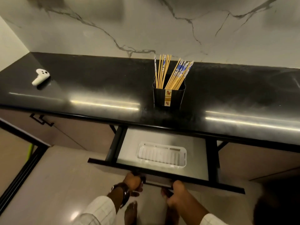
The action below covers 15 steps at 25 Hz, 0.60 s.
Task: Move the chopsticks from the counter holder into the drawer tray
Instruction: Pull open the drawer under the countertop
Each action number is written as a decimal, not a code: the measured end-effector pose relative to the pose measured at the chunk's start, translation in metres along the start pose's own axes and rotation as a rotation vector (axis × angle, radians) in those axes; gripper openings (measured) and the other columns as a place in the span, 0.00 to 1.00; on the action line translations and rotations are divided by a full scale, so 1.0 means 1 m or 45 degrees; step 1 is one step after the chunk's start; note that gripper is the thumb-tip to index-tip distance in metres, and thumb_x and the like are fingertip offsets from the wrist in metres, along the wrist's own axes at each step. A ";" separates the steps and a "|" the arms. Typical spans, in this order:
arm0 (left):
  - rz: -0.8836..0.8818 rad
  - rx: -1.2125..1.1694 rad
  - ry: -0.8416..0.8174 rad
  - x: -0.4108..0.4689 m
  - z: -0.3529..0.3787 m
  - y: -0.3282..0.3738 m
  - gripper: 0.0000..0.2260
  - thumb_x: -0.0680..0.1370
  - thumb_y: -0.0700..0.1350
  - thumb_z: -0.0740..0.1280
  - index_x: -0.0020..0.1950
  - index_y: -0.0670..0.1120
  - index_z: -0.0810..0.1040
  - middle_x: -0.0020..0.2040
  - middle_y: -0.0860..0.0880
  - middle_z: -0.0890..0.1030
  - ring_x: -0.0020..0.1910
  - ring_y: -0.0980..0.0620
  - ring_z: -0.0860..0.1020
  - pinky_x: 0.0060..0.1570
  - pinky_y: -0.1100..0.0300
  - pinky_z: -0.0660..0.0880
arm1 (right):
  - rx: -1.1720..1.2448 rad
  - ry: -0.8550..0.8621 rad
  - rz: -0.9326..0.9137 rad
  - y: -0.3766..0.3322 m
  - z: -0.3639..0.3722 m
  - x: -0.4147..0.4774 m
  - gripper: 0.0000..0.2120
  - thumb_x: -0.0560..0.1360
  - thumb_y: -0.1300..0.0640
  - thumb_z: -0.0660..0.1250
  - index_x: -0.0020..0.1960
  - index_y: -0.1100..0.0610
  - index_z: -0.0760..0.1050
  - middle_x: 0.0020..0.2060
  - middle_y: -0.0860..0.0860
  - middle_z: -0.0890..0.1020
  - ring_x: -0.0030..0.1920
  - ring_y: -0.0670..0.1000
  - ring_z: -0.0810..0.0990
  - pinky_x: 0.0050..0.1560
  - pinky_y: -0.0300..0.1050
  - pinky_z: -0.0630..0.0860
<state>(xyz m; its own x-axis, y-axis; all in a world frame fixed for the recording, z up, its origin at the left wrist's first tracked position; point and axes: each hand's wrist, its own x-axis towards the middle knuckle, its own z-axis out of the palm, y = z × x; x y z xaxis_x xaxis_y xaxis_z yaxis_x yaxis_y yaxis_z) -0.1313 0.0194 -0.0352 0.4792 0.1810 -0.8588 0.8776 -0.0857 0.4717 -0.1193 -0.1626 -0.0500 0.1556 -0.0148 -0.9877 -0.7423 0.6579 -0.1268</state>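
Both hands sit lowest in my view, at the front of the open drawer (pixel 162 143). From here I see the left hand (pixel 134 183) curled over the handle (pixel 158 184) from above, a watch on its wrist, and the right hand (pixel 176 191) gripping the same bar further along, fingers wrapped under it. So both are clamped on the handle, just apart from each other, forearms reaching up and forward in pale checked sleeves.

I judge this to be the drawer-opening step: the drawer stands well out and the clear drawer tray (pixel 162 155) lies bare inside it, with nothing in it that I can make out. No chopstick has been moved yet. All the chopsticks (pixel 172 73) stand in the black holder (pixel 168 97) on the dark surface (pixel 97 88), above and behind the drawer, leaning in two loose bunches.

Next I would free one hand from the handle and reach up over the surface edge to gather a bunch near their tops. Loose sticks may fan out, so the grip should close around several together.
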 end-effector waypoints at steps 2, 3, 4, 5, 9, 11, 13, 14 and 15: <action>0.003 0.011 -0.008 -0.006 -0.007 0.003 0.06 0.81 0.44 0.63 0.54 0.43 0.77 0.46 0.41 0.81 0.42 0.45 0.80 0.53 0.47 0.79 | -0.003 -0.027 -0.004 -0.002 -0.001 -0.007 0.07 0.80 0.61 0.59 0.47 0.63 0.72 0.40 0.60 0.74 0.38 0.57 0.75 0.50 0.53 0.79; -0.013 -0.015 -0.003 -0.009 -0.009 0.005 0.07 0.81 0.43 0.63 0.55 0.41 0.77 0.47 0.40 0.81 0.42 0.45 0.80 0.55 0.46 0.79 | -0.021 -0.038 -0.004 -0.004 0.000 -0.010 0.08 0.80 0.63 0.57 0.46 0.64 0.72 0.40 0.60 0.74 0.38 0.56 0.75 0.58 0.53 0.78; -0.036 -0.036 -0.004 -0.013 -0.009 0.006 0.08 0.81 0.42 0.63 0.56 0.40 0.77 0.48 0.40 0.80 0.43 0.44 0.80 0.56 0.45 0.78 | -0.030 -0.031 -0.014 -0.003 -0.002 -0.011 0.09 0.80 0.64 0.55 0.45 0.65 0.71 0.39 0.59 0.74 0.38 0.56 0.75 0.63 0.53 0.76; -0.052 -0.064 -0.009 -0.013 -0.008 0.006 0.08 0.81 0.41 0.62 0.56 0.40 0.77 0.48 0.40 0.80 0.44 0.43 0.80 0.57 0.44 0.78 | -0.034 -0.016 -0.017 -0.005 -0.002 -0.012 0.09 0.81 0.65 0.55 0.45 0.66 0.71 0.39 0.60 0.74 0.38 0.56 0.75 0.65 0.54 0.75; -0.077 -0.221 0.001 -0.014 0.000 0.002 0.09 0.81 0.40 0.60 0.58 0.40 0.77 0.50 0.39 0.81 0.48 0.41 0.81 0.57 0.42 0.79 | -0.066 -0.014 -0.068 -0.004 -0.001 -0.017 0.12 0.80 0.62 0.59 0.62 0.65 0.72 0.49 0.61 0.78 0.47 0.57 0.79 0.65 0.55 0.74; -0.090 -0.332 -0.013 -0.015 0.006 0.001 0.10 0.82 0.40 0.59 0.57 0.40 0.78 0.51 0.40 0.80 0.50 0.41 0.81 0.59 0.42 0.78 | -0.101 0.030 -0.112 0.000 -0.002 -0.015 0.18 0.78 0.59 0.62 0.67 0.61 0.71 0.61 0.58 0.77 0.60 0.58 0.77 0.65 0.56 0.73; -0.098 -0.447 -0.037 -0.016 0.012 -0.002 0.11 0.82 0.41 0.59 0.58 0.39 0.78 0.52 0.40 0.80 0.52 0.41 0.80 0.58 0.42 0.78 | -0.220 0.074 -0.159 0.002 -0.005 -0.016 0.16 0.76 0.55 0.63 0.63 0.58 0.73 0.59 0.54 0.74 0.62 0.58 0.74 0.63 0.55 0.72; -0.094 -0.495 -0.057 -0.016 0.015 -0.004 0.11 0.82 0.41 0.59 0.58 0.39 0.78 0.53 0.40 0.79 0.53 0.40 0.80 0.57 0.42 0.78 | -0.260 0.045 -0.157 0.003 -0.007 -0.017 0.13 0.75 0.55 0.64 0.58 0.56 0.74 0.55 0.53 0.74 0.59 0.57 0.75 0.60 0.52 0.73; -0.088 -0.540 -0.075 -0.016 0.017 -0.006 0.10 0.82 0.41 0.59 0.58 0.39 0.78 0.53 0.40 0.79 0.54 0.40 0.80 0.57 0.42 0.77 | -0.247 0.004 -0.149 0.004 -0.010 -0.015 0.10 0.74 0.55 0.64 0.54 0.55 0.76 0.50 0.52 0.74 0.52 0.56 0.77 0.53 0.49 0.75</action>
<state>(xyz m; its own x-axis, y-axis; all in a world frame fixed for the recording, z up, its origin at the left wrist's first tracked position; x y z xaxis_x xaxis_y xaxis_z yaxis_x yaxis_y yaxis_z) -0.1445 0.0008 -0.0274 0.4302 0.1146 -0.8955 0.8311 0.3370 0.4424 -0.1311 -0.1674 -0.0363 0.2460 -0.0851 -0.9655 -0.8307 0.4947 -0.2553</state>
